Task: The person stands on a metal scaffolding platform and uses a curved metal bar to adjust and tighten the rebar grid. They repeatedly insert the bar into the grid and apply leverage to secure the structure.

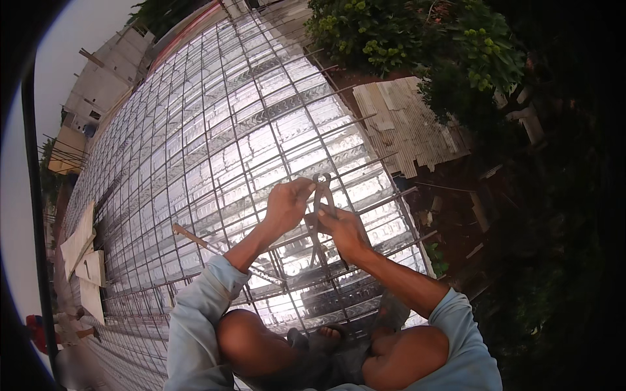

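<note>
My right hand (345, 231) is wrapped round the handles of dark metal nippers (323, 192), whose jaws are at the top over the rebar grid (241, 163). My left hand (287, 202) has its thumb and fingers closed beside the jaws; what they pinch is too small to make out. The grid of steel bars lies over shiny corrugated metal decking (293, 137). My bent knees and a bare foot show beneath my arms.
A long rusty bar (192, 236) lies left of my hands. Pale boards (85, 254) rest on the left, near another person (39, 332). Along the right, the deck edge has projecting bars, beside a corrugated sheet roof (398, 127), trees (372, 32) and lower ground.
</note>
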A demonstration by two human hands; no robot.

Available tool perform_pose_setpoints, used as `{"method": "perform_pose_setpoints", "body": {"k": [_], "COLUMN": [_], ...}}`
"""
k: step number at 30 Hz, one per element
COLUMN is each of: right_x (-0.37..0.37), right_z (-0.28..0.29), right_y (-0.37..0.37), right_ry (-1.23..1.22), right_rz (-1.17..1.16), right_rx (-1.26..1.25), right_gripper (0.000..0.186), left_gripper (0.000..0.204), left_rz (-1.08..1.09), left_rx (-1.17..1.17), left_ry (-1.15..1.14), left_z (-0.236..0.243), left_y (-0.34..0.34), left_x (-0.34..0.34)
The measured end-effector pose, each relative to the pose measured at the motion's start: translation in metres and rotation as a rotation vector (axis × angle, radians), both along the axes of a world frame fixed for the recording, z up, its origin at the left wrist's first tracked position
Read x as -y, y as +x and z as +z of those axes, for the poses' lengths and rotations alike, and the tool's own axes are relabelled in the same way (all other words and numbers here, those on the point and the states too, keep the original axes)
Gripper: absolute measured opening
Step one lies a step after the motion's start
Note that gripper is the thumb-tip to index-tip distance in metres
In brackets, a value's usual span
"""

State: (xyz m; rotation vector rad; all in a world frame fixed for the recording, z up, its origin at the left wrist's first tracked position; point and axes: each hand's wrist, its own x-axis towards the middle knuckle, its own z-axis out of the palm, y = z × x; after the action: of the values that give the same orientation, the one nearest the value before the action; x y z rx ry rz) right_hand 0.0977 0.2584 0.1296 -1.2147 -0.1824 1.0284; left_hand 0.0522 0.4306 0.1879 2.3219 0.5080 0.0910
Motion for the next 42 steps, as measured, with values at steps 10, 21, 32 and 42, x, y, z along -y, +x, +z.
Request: {"method": "perform_pose_setpoints", "body": {"k": [10, 21, 32, 42], "right_x": [0.027, 0.028, 0.022, 0.032], "right_z": [-0.046, -0.097, -0.097, -0.072], "right_y": [0.076, 0.085, 0.077, 0.108], "right_ry": [-0.223, -0.306, -0.374, -0.265], "right_rz": [0.374, 0.324, 0.273, 0.487], "right_rx": [-0.086, 0.226, 0.759, 0.253], "right_gripper": [0.034, 0.042, 0.027, 0.041], "left_gripper": [0.031, 0.032, 0.029, 0.022], "left_rz": [0.096, -0.164, 0.049, 0.076], "left_rx": [-0.407, -0.512, -0.504, -0.421], "left_ry": [-0.45, 0.015, -0.127, -0.405], "left_z": [-0.032, -0.057, -0.09, -0.071], "left_y": [0.051, 0.099, 0.09, 0.086], "left_x": [-0.014, -0.009, -0.03, -0.025]}}
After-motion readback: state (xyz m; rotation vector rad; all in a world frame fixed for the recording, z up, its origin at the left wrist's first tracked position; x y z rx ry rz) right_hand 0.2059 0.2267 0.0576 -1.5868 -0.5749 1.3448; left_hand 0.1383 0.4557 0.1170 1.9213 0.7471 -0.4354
